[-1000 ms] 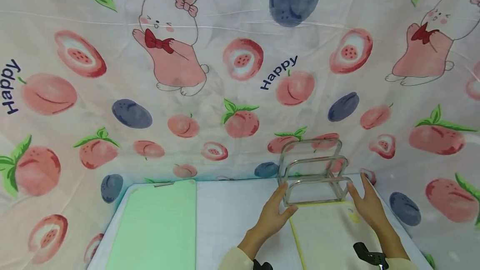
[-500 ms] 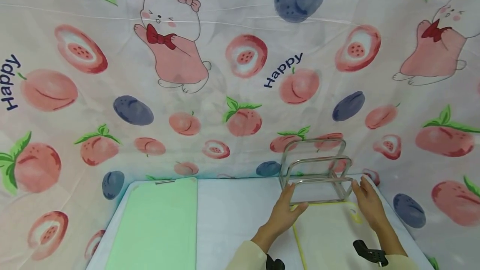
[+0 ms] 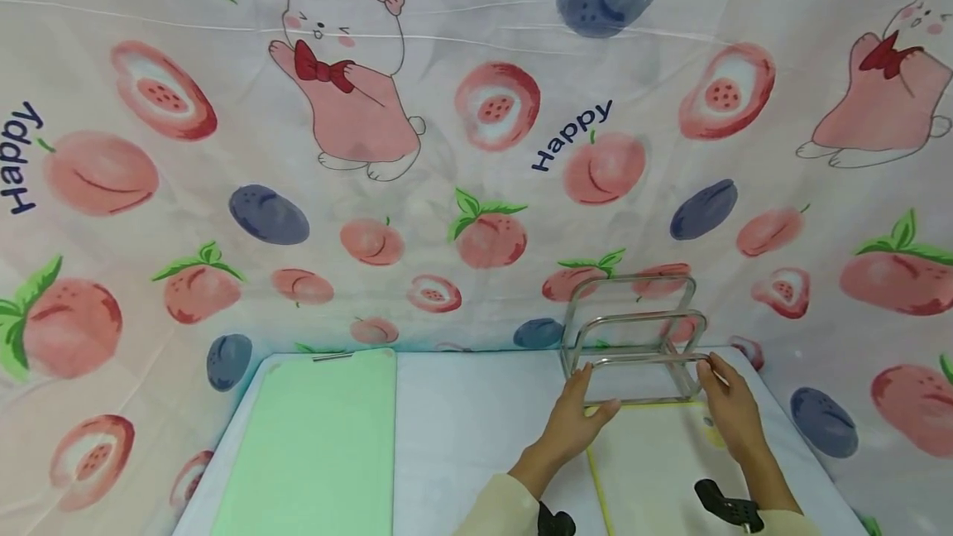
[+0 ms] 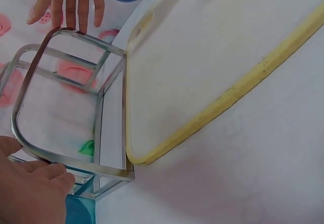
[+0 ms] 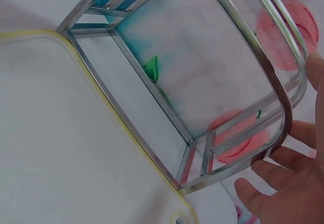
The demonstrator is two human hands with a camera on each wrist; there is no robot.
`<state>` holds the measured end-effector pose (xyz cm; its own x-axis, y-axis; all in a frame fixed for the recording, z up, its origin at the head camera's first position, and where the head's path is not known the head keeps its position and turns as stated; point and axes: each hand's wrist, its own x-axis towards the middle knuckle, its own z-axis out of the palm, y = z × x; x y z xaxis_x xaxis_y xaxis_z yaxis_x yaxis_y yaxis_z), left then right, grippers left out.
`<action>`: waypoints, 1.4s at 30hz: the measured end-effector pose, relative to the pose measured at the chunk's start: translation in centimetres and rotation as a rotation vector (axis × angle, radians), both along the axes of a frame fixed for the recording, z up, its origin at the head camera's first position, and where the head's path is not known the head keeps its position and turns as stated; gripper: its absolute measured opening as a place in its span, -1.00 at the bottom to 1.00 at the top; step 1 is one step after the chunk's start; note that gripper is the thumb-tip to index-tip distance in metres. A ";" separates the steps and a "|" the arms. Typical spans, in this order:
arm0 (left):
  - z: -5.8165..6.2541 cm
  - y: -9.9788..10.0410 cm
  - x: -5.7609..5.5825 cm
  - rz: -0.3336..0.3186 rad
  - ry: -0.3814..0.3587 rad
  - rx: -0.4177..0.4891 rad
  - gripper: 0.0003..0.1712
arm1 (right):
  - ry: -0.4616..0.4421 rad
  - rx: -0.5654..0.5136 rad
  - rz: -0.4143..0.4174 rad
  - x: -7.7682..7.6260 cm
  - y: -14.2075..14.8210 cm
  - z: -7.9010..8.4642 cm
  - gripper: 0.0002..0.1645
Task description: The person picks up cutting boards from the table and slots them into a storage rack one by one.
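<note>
A metal wire rack point(image 3: 639, 318) with upright rounded loops stands at the back right of the table. My left hand point(image 3: 572, 424) is at its left side, with fingertips at the front loop and the thumb held apart. At the opposite side, my right hand point(image 3: 733, 408) touches the front loop with extended fingers, which also show in the right wrist view, where the rack point(image 5: 238, 19) runs past the fingertips. Directly in front of the rack lies a white cutting board point(image 3: 655, 470) with a yellow rim. The left wrist view shows this board point(image 4: 212, 62) right against the rack's base.
A light green board point(image 3: 313, 445) with a handle slot lies on the left of the white table point(image 3: 476, 437). Behind the table hangs a cloth point(image 3: 417, 213) printed with fruit and rabbits. The rack stands close to this cloth.
My left hand has shifted right and closer to the rack's side. The right hand's fingers have drawn in against the front loop. The head view has moved slightly.
</note>
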<state>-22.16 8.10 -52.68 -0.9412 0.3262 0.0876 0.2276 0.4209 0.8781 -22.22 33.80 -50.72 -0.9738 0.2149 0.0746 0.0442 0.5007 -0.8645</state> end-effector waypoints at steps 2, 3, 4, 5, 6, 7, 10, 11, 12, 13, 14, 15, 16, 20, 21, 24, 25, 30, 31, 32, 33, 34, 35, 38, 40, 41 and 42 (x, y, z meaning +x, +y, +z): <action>0.0 -0.1 0.0 0.007 0.003 0.002 -0.14 | 0.006 -0.006 -0.006 0.0 -0.2 -0.1 -0.18; 0.0 -0.1 0.1 0.010 0.004 0.003 -0.14 | 0.006 -0.004 -0.012 0.0 -0.3 -0.2 -0.18; 0.0 -0.2 0.1 0.013 0.005 0.005 -0.14 | 0.003 0.000 -0.017 0.1 -0.4 -0.2 -0.18; 0.1 -0.2 0.1 0.015 0.005 0.003 -0.13 | 0.002 -0.001 -0.023 0.1 -0.5 -0.2 -0.18; 0.1 -0.3 0.1 0.016 0.001 0.001 -0.13 | 0.000 -0.001 -0.028 0.1 -0.6 -0.3 -0.17; 0.1 -0.4 0.1 0.018 0.000 0.000 -0.13 | -0.004 0.001 -0.034 0.2 -0.7 -0.4 -0.17; 0.1 -0.7 0.2 0.019 -0.008 -0.006 -0.11 | -0.008 0.018 -0.052 0.2 -1.1 -0.5 -0.19; 0.1 -0.8 0.2 0.020 -0.005 -0.011 -0.11 | -0.008 0.018 -0.058 0.2 -1.2 -0.6 -0.19; 0.1 -0.9 0.2 0.022 -0.007 -0.013 -0.11 | -0.008 0.022 -0.062 0.2 -1.3 -0.7 -0.19; 0.1 -1.0 0.2 0.023 -0.008 -0.017 -0.10 | -0.010 0.032 -0.067 0.2 -1.4 -0.7 -0.20; 0.1 -1.1 0.2 0.024 -0.009 -0.022 -0.10 | -0.008 0.035 -0.071 0.2 -1.5 -0.7 -0.20; 0.1 -1.2 0.2 0.024 -0.006 -0.029 -0.10 | -0.007 0.037 -0.073 0.2 -1.6 -0.7 -0.21; 0.1 -1.3 0.2 0.025 -0.007 -0.032 -0.10 | -0.007 0.035 -0.075 0.1 -1.7 -0.8 -0.21; 0.1 -1.7 0.2 0.030 -0.005 -0.025 -0.09 | 0.001 0.031 -0.077 0.1 -2.1 -0.8 -0.22; 0.1 -1.8 0.2 0.030 -0.004 -0.023 -0.09 | -0.001 0.038 -0.080 0.0 -2.2 -0.8 -0.23; 0.0 -2.1 0.2 0.025 0.006 -0.024 -0.10 | -0.008 0.041 -0.087 0.1 -2.5 -0.8 -0.23; 0.0 -2.2 0.3 0.023 0.011 -0.025 -0.10 | -0.009 0.040 -0.089 0.2 -2.6 -0.8 -0.23; -0.4 -2.9 0.5 0.018 0.084 -0.056 -0.11 | -0.005 0.033 -0.096 0.3 -3.1 -0.8 -0.25; -0.3 -3.0 0.5 0.016 0.094 -0.062 -0.12 | -0.005 0.038 -0.101 0.3 -3.2 -0.8 -0.26; -0.3 -3.1 0.5 0.014 0.095 -0.070 -0.11 | -0.005 0.039 -0.106 0.3 -3.2 -0.8 -0.26; -0.2 -3.3 0.5 0.012 0.099 -0.082 -0.10 | -0.006 0.036 -0.110 0.3 -3.3 -0.8 -0.27; -0.2 -3.4 0.5 0.009 0.097 -0.096 -0.09 | -0.005 0.033 -0.114 0.3 -3.3 -0.9 -0.27; -0.2 -3.4 0.5 0.005 0.083 -0.099 -0.08 | -0.006 0.033 -0.118 0.3 -3.4 -0.9 -0.28; -0.2 -3.7 0.4 0.004 0.076 -0.130 -0.06 | -0.004 0.029 -0.120 0.4 -3.5 -1.0 -0.29; -0.3 -3.8 0.3 0.006 0.078 -0.138 -0.06 | 0.001 0.033 -0.118 0.4 -3.7 -0.9 -0.29; -0.3 -3.9 0.3 0.006 0.076 -0.138 -0.06 | 0.007 0.033 -0.115 0.5 -3.8 -0.9 -0.29; -0.4 -4.0 0.4 0.008 0.076 -0.137 -0.06 | 0.018 0.034 -0.114 0.5 -4.0 -0.9 -0.30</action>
